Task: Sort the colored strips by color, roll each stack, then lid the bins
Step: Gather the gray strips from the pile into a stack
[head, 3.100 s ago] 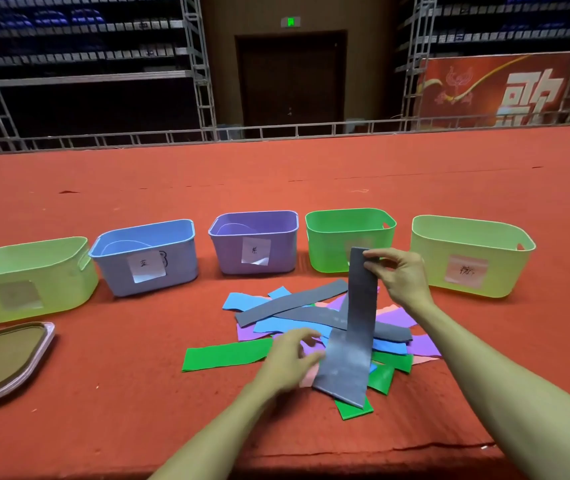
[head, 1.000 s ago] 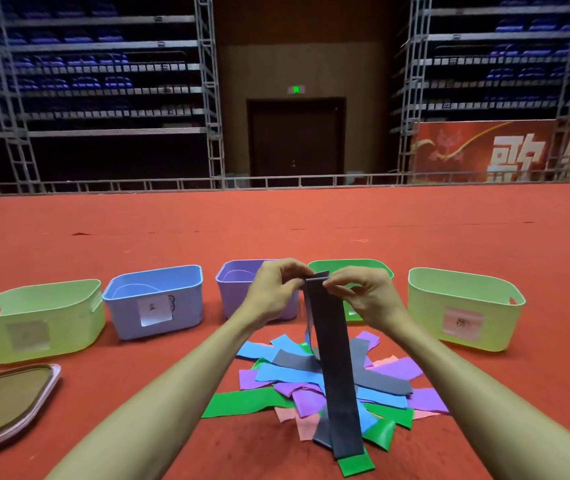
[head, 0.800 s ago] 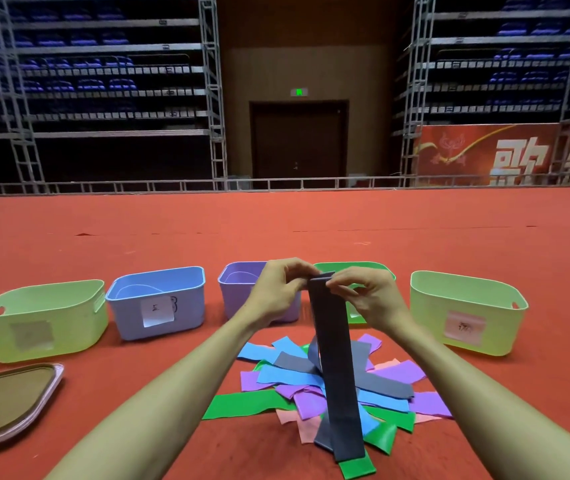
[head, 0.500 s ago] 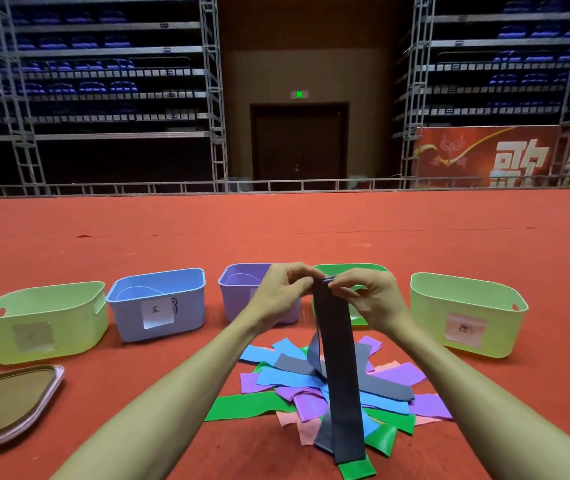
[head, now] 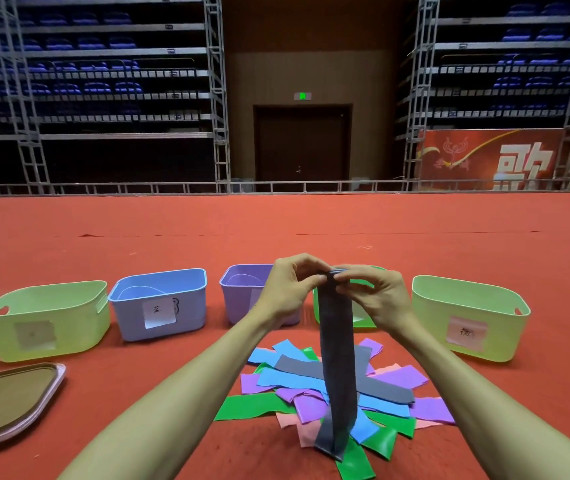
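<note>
A long grey strip (head: 338,368) hangs straight down from its top end, which both hands pinch at chest height. My left hand (head: 288,287) grips that end from the left, my right hand (head: 375,296) from the right, fingertips nearly meeting. The strip's lower end touches a mixed pile of strips (head: 311,400) on the red floor: blue, purple, green, pink and grey pieces lying crossed over one another. Behind the hands stands a row of open bins: yellow-green bin (head: 44,318), blue bin (head: 159,306), purple bin (head: 242,292), green bin (head: 363,317) partly hidden, yellow-green bin (head: 470,317).
A lid with a brown face and pink rim (head: 10,400) lies flat at the left, in front of the leftmost bin. Red carpet (head: 276,230) stretches far behind the bins to a metal railing and scaffold stands.
Earlier the right hand alone held the grey strip up while the left touched the pile. Now both hands pinch its top end, and in the last second they stay almost still.
</note>
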A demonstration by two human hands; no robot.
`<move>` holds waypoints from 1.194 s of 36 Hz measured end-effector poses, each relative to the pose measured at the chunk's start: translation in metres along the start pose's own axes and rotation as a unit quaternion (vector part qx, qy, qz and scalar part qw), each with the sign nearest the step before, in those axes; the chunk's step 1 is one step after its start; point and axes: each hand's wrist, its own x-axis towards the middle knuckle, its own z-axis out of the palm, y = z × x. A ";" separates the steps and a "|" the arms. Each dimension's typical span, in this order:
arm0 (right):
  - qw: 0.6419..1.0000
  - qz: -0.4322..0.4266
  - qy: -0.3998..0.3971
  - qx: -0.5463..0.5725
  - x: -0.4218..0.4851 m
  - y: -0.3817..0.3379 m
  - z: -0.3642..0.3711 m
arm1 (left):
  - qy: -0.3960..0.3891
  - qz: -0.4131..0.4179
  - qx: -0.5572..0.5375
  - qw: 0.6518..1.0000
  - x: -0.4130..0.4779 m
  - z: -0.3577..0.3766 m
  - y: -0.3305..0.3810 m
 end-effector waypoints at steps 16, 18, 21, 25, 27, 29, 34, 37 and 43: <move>0.992 -0.043 0.066 -0.098 0.011 -0.002 -0.011 | -0.058 -0.029 -0.015 0.998 -0.025 0.022 -0.009; 0.992 -0.036 0.083 -0.093 0.013 -0.004 -0.014 | -0.064 -0.027 0.005 0.998 -0.031 0.027 -0.015; 0.991 -0.022 0.098 -0.085 0.017 -0.008 -0.017 | -0.081 -0.016 0.020 0.996 -0.038 0.033 -0.020; 0.990 -0.025 0.105 -0.088 0.022 -0.011 -0.023 | -0.113 -0.014 0.035 0.993 -0.046 0.039 -0.028; 0.990 -0.024 0.103 -0.093 0.025 -0.012 -0.025 | -0.119 -0.022 0.036 0.992 -0.050 0.042 -0.033; 0.989 -0.022 0.106 -0.104 0.027 -0.012 -0.027 | -0.123 -0.030 0.026 0.992 -0.056 0.044 -0.034; 0.986 0.000 0.127 -0.112 0.031 -0.008 -0.035 | -0.148 -0.072 -0.005 0.986 -0.080 0.052 -0.048; 0.983 0.022 0.137 -0.119 0.032 -0.002 -0.042 | -0.159 -0.092 -0.002 0.983 -0.098 0.057 -0.060; 0.975 0.067 0.154 -0.143 0.026 0.010 -0.052 | -0.170 -0.130 -0.031 0.976 -0.126 0.062 -0.079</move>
